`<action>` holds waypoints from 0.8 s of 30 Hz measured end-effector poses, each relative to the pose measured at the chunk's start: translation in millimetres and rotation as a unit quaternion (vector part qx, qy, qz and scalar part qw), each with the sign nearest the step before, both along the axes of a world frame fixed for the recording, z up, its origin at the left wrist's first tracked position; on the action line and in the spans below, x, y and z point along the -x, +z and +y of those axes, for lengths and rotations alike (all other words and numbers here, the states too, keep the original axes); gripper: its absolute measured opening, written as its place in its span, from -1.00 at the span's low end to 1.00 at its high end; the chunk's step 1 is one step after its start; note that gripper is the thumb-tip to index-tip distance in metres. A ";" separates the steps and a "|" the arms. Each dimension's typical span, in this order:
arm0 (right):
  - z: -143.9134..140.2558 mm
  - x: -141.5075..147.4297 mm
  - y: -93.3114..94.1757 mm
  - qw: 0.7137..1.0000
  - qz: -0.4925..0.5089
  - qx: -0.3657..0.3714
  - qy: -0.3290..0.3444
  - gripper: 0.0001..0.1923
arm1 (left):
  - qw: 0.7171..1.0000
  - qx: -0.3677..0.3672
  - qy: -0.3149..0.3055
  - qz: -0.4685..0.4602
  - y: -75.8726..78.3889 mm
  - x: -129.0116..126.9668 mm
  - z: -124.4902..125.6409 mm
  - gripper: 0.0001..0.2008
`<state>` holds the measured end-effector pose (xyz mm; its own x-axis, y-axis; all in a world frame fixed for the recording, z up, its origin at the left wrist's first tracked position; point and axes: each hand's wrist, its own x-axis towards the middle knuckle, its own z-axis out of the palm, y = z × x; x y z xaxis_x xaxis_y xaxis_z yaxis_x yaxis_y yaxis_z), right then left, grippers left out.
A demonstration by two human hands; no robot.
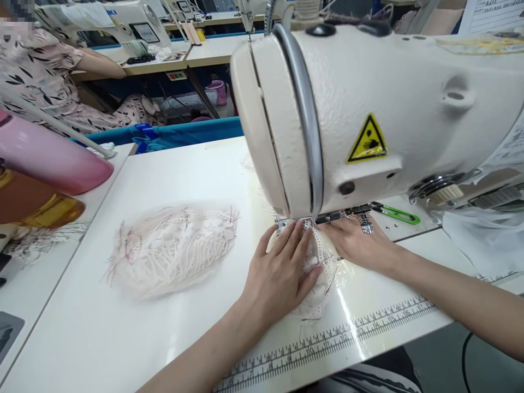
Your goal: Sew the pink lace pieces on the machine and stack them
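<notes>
My left hand [282, 270] lies flat, fingers spread, on a small piece of white lace [321, 273] just in front of the sewing machine head [368, 109]. My right hand [356, 240] presses the same lace from the right, fingertips close to the presser foot [298, 222]. The lace runs under the foot between both hands. The needle itself is hidden by the machine head.
A heap of pale pink lace pieces [172, 248] lies left of my hands on the white table [123, 327]. Green thread snips [397, 214] rest behind my right hand. A ruler strip [347, 333] lines the front edge. Another person [45, 71] sits at the back left.
</notes>
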<state>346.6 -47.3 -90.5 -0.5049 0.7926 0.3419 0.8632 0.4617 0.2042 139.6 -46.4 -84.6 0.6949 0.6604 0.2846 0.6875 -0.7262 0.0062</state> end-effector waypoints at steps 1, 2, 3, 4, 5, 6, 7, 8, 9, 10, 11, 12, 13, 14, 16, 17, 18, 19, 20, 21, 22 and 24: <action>-0.2 0.1 0.1 1.000 -0.002 -0.001 -0.003 -0.55 | 1.000 0.003 0.000 0.002 0.3 -0.1 0.2 -0.45; -0.3 0.1 0.2 1.000 -0.004 -0.002 -0.004 -0.55 | 1.000 0.006 -0.001 0.003 0.5 -0.1 0.3 -0.44; -0.3 0.0 0.2 1.000 -0.005 -0.006 -0.002 -0.54 | 1.000 0.007 -0.002 0.005 0.6 -0.2 0.3 -0.44; -0.2 -0.2 0.0 1.000 -0.005 -0.009 0.001 -0.54 | 1.000 0.007 -0.002 0.007 0.6 -0.2 0.4 -0.44; 0.0 -0.5 -0.3 1.000 -0.004 -0.012 0.005 -0.54 | 1.000 0.006 -0.002 0.008 0.6 -0.2 0.3 -0.44; 0.3 -1.0 -0.7 1.000 -0.003 -0.013 0.009 -0.53 | 1.000 0.005 -0.002 0.008 0.5 -0.2 0.3 -0.43; 0.5 -1.5 -1.3 1.000 -0.003 -0.014 0.015 -0.53 | 1.000 0.004 -0.002 0.008 0.4 -0.2 0.3 -0.44; 0.8 -2.1 -2.1 1.000 -0.002 -0.014 0.021 -0.53 | 1.000 0.003 -0.003 0.008 0.3 -0.1 0.2 -0.44; 1.0 -2.7 -2.8 1.000 -0.001 -0.012 0.025 -0.54 | 1.000 0.002 -0.004 0.007 0.4 -0.1 0.2 -0.44; 1.2 -3.2 -3.6 1.000 0.001 -0.012 0.029 -0.54 | 1.000 -0.001 -0.006 0.007 0.5 -0.1 0.1 -0.45; 1.3 -3.6 -4.2 0.999 0.004 -0.013 0.031 -0.54 | 1.000 -0.003 -0.007 0.007 0.7 -0.1 0.0 -0.45; 1.5 -3.8 -4.6 0.999 0.005 -0.016 0.034 -0.55 | 1.000 -0.005 -0.007 0.008 0.9 0.0 -0.1 -0.46; 1.6 -4.0 -4.8 0.999 0.006 -0.022 0.034 -0.56 | 1.000 -0.006 -0.007 0.010 1.2 0.0 -0.2 -0.46; 1.7 -4.0 -4.6 0.999 0.004 -0.029 0.034 -0.56 | 1.000 -0.007 -0.006 0.013 1.4 -0.1 -0.2 -0.46; 1.8 -3.8 -3.6 0.999 -0.004 -0.038 0.035 -0.56 | 1.000 -0.006 -0.006 0.016 1.6 -0.1 0.0 -0.47; 1.9 -3.7 -2.9 0.999 -0.009 -0.040 0.035 -0.56 | 1.000 -0.006 -0.006 0.016 1.6 -0.1 0.2 -0.47; 1.9 -3.7 -2.2 0.998 -0.014 -0.040 0.036 -0.56 | 1.000 -0.006 -0.007 0.016 1.5 -0.1 0.5 -0.47; 1.8 -3.6 -1.6 0.998 -0.019 -0.040 0.037 -0.56 | 1.000 -0.006 -0.007 0.015 1.4 -0.1 0.7 -0.47; 1.8 -3.7 -1.2 0.998 -0.023 -0.040 0.038 -0.56 | 1.000 -0.007 -0.007 0.014 1.3 -0.1 1.0 -0.47; 1.7 -3.7 -1.1 0.998 -0.024 -0.041 0.036 -0.57 | 1.000 -0.006 -0.007 0.013 1.2 -0.2 1.3 -0.47; 1.7 -3.8 -1.2 0.998 -0.023 -0.043 0.034 -0.57 | 1.000 -0.005 -0.007 0.012 1.2 -0.2 1.5 -0.47; 1.8 -3.9 -1.9 0.998 -0.017 -0.048 0.034 -0.57 | 1.000 -0.004 -0.006 0.011 1.4 -0.3 1.9 -0.47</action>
